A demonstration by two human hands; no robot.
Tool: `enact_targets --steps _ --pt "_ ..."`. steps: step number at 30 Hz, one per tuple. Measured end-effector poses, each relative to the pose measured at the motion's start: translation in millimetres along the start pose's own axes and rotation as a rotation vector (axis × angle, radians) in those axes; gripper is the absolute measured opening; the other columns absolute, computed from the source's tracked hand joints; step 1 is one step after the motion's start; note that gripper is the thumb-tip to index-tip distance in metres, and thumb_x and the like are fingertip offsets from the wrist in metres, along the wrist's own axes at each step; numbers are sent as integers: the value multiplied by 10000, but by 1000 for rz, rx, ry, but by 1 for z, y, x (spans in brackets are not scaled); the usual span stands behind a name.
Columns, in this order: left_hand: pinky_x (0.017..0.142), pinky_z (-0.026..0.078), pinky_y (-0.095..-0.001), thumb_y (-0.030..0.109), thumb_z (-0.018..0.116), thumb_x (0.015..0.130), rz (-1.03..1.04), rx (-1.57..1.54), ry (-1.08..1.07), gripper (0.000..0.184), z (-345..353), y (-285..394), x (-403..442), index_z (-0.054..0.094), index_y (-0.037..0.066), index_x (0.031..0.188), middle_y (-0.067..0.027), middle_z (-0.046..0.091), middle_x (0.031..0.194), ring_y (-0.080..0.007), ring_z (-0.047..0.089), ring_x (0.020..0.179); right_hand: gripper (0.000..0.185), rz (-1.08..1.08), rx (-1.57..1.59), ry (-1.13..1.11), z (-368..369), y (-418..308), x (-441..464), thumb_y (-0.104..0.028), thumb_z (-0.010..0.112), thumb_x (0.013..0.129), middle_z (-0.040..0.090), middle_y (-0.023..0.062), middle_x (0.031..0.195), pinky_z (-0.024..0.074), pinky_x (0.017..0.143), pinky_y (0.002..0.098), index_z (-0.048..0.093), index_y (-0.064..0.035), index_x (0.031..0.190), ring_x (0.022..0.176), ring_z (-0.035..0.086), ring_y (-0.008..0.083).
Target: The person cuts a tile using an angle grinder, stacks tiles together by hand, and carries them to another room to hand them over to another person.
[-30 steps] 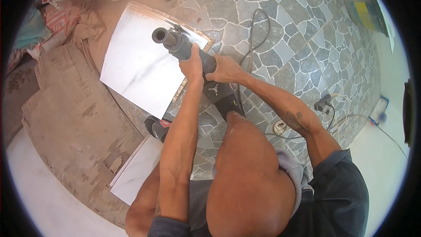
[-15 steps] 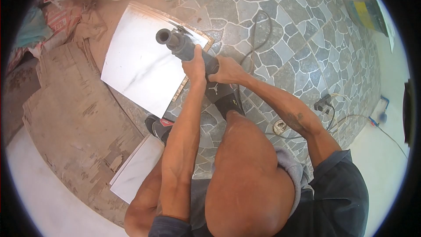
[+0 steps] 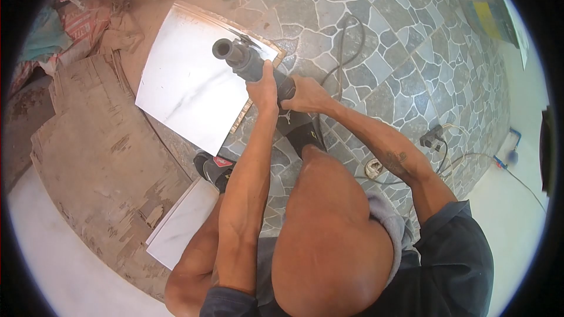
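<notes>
1. Compared with a second ago, the power tool [image 3: 249,67] has shifted slightly to the right over the white tile [image 3: 191,85], and the left forearm has moved across with it; the tile itself lies almost unchanged.
2. The tool is above the tile's upper right part, its dark grey, cylindrical body slanting and its round, hollow end facing up. A thin dark part beside that end may be a disc, though it is too small and shadowed to be sure.
3. The tile is smooth and glossy with faint grey veining; a rough, brownish layer shows along its right edge.
4. The left hand [image 3: 262,89] is closed round the body, thumb laid along the top; its other fingers are mostly hidden.
5. The right hand [image 3: 306,95] grips farther back, thumb and fingers curled against the casing; how tightly they meet underneath, I cannot tell.
6. Beneath lies a floor [image 3: 405,73] of irregular grey stone pieces with pale joints, crossed by a looping dark cord [image 3: 362,38].
7. On the left are a splintered, dusty wooden board [image 3: 97,164] and, overlapping its edge, a smaller veined tile piece [image 3: 182,223].
</notes>
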State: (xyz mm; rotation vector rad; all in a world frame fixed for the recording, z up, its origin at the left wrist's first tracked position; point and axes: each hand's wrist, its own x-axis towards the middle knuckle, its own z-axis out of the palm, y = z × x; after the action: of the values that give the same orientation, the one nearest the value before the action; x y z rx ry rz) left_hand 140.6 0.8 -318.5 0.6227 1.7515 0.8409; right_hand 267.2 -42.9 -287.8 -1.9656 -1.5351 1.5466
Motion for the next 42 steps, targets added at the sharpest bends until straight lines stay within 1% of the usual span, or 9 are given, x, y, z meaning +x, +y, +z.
enact_targets --steps 9,13,16,25,31,34,37,40,42 --pt "981 442 -404 368 745 825 -18 21 -6 623 0 -2 -5 585 -88 1219 -202 651 1203 -308 621 1098 670 -6 1 -1 0 3 -4 -358 747 618 687 301 942 537 826 446 621 109 1081 909 683 426" --pt "980 443 -407 380 741 821 -22 30 2 623 2 -5 -5 593 -87 1207 -206 652 1198 -313 622 1100 680 -27 2 14 1 6 -5 -366 751 618 686 301 945 535 832 449 619 111 1084 918 681 428" --pt "909 467 -381 337 735 856 -5 23 -1 557 3 -6 -7 610 -74 1211 -147 654 1162 -237 609 1018 693 -17 9 7 1 8 -7 -371 754 616 686 303 947 534 837 451 614 114 1091 924 679 432" --pt "902 471 -377 348 735 850 -19 58 22 578 4 -13 -8 610 -80 1217 -157 653 1167 -243 612 1012 700 7 -30 -1 -2 8 -13 -375 760 613 680 309 973 529 852 453 616 111 1095 949 670 440" --pt "872 487 -373 374 743 827 -19 36 -21 598 4 -15 -11 622 -82 1194 -153 658 1125 -242 622 988 702 9 -43 11 -4 7 -18 -382 761 619 675 321 987 526 862 461 616 114 1094 957 664 453" --pt "958 461 -403 377 740 827 10 15 -24 547 5 -14 -14 642 -58 1143 -176 683 1145 -299 647 1059 702 19 -49 12 0 12 -17 -382 761 620 672 328 988 524 868 465 616 117 1091 960 663 455" --pt "954 462 -402 376 740 829 28 27 3 544 7 -14 -17 647 -61 1138 -178 689 1129 -297 651 1049 705 7 -42 10 0 16 -18 -382 760 618 670 336 987 524 867 466 612 125 1085 963 663 457" --pt "956 461 -399 373 739 831 -23 40 3 546 7 -14 -19 644 -62 1146 -184 687 1131 -297 649 1052 713 -17 -41 16 1 18 -18 -386 759 616 668 339 983 525 864 466 607 132 1083 964 663 458" --pt "959 459 -400 369 738 831 37 18 24 551 8 -13 -25 638 -65 1156 -190 682 1138 -303 646 1059 724 -4 -28 -1 -1 17 -20 -390 761 616 668 340 978 525 861 466 602 138 1086 961 663 459"
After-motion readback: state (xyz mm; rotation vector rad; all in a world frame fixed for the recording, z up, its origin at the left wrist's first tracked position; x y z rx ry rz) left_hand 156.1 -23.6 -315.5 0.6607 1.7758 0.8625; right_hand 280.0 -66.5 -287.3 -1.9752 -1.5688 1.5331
